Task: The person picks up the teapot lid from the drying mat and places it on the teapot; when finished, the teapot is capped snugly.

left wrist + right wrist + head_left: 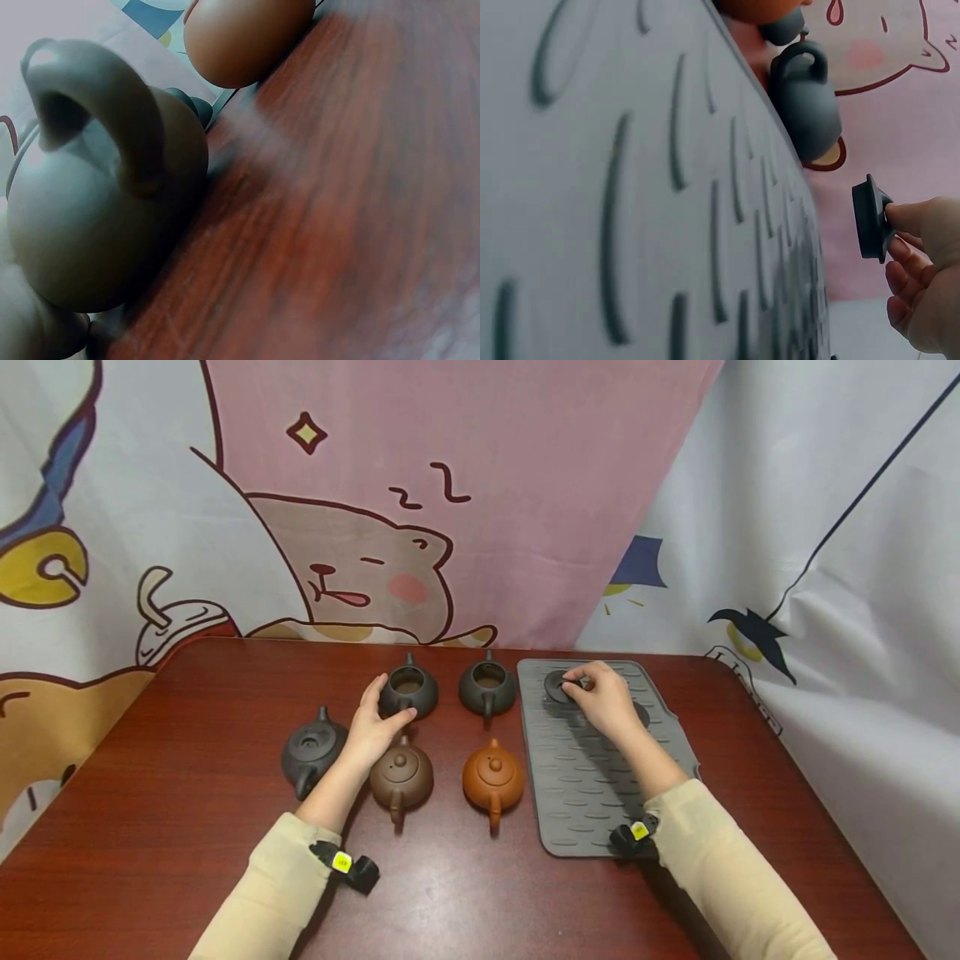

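Observation:
My left hand [369, 727] holds the near left side of a dark teapot [422, 700] with its top uncovered, the thumb by its handle. A second uncovered dark teapot [487, 693] stands to its right. My right hand [603, 697] pinches a round dark lid [868, 219] by its knob, above the ridged grey mat [585, 810]. Another dark lid [642, 715] lies on the mat, partly behind that hand. Close to my left wrist are a brown teapot [90, 232] with its lid on and a dark grey teapot [311, 747], also covered.
An orange teapot [492, 774] with its lid on stands between the brown one and the mat. Behind the table [187, 777] hangs a printed cloth [525, 527], which also runs down the right side.

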Demonstrator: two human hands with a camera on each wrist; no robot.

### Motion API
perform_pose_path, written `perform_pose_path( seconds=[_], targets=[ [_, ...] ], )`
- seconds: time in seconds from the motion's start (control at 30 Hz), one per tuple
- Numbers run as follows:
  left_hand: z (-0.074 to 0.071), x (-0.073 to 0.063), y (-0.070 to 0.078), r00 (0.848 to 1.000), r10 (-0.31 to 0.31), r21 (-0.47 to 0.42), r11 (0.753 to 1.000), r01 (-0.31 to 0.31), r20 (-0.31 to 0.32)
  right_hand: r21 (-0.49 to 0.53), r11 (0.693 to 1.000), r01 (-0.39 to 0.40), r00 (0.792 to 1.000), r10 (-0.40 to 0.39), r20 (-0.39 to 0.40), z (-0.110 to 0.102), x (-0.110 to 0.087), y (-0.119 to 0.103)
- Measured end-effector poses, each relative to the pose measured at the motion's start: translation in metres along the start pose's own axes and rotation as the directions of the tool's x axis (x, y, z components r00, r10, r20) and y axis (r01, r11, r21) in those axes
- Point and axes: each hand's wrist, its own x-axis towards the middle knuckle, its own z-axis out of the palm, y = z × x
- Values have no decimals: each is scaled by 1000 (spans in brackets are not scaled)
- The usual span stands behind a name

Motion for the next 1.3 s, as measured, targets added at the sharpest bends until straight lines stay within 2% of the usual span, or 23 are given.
perform_pose_path(
  seconds=[0.2,0.43,0.77,1.0,1.3],
  targets=[
    [-1,-1,3,1000,-23,-13,1000,23,16,35,998,45,999,-45,8,-2,3,-18],
    [-4,-12,30,998,-48,-37,998,49,32,75,993,86,996,-87,9,1,8,-41],
    [0,0,0,1000,-7,-2,1000,7,7,148,977,156,987,-159,10,16,13,-71],
    [0,1,-3,1000,2,-3,1000,-2,0,143,967,209,977,-213,13,31,18,-93],
    [0,0,-1,1000,-1,9,1000,1,-5,162,964,210,976,-218,31,51,22,-120]
  ],
)
